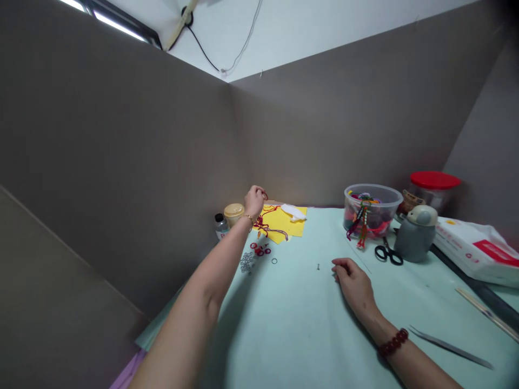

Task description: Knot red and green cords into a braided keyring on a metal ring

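My left hand point(255, 200) is stretched far forward, its fingers pinched on a dark red cord point(265, 196). Below it, more red cords point(263, 224) lie on yellow paper point(295, 228) beside a white scrap point(292, 212). Red rings point(260, 250) and a pile of small silver rings point(247, 262) sit nearer to me, with a single ring point(274, 261) to their right. My right hand point(353, 281) rests on the pale green table point(284, 324), fingers curled together; whether they hold anything is hidden. Left of its fingertips lies a tiny metal piece point(318, 266).
At the back left stand a small bottle point(221, 227) and a round tub point(234, 214). To the right are a clear tub of cords point(373, 210), black scissors point(388, 254), a grey container point(416, 237), a red-lidded jar point(434, 181), a tissue pack point(478, 251) and tweezers point(452, 348).
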Demonstrator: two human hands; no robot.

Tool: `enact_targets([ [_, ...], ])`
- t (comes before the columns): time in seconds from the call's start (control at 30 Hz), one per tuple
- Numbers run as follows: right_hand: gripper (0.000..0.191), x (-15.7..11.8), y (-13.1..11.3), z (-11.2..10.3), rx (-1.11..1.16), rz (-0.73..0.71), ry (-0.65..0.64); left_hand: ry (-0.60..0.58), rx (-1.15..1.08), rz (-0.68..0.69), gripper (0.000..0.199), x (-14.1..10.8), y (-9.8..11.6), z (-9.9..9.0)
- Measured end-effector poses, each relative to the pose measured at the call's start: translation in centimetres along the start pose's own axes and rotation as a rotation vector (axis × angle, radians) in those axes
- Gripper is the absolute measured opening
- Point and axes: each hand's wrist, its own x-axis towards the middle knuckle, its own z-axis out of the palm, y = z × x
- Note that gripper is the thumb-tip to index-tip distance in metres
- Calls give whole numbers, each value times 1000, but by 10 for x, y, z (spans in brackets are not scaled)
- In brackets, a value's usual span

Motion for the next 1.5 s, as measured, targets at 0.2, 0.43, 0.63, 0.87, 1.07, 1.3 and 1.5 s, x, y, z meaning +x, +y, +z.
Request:
enact_targets([
  [0.2, 35, -1, -11, -3, -24, -134, 89, -322, -146, 176, 24, -34, 26, -7],
  [0.43, 56, -22, -29, 2, -62, -467, -118, -837, -214, 431, 19, -163, 61, 12],
  [0.63, 28, -20, -41, -15, -18, -233, -232, -747, -252, 271, 19, -177, 34, 16],
  [0.87, 31, 6, -37, -36, 285, 86, -219, -601, -350, 107, 30, -156, -12, 11],
  [1.07, 35, 14, -25, -46, 328, 148, -266, -381, -446, -12, 29, -147, -24, 11],
  [1.3, 30, 19, -26, -65, 329, 176, -332, -240, -541, -96, 29, -141, -42, 17],
  [1.5, 30, 28, -18, -69, 375, 154, -239, -161, -546, -108, 24, -141, -43, 16],
])
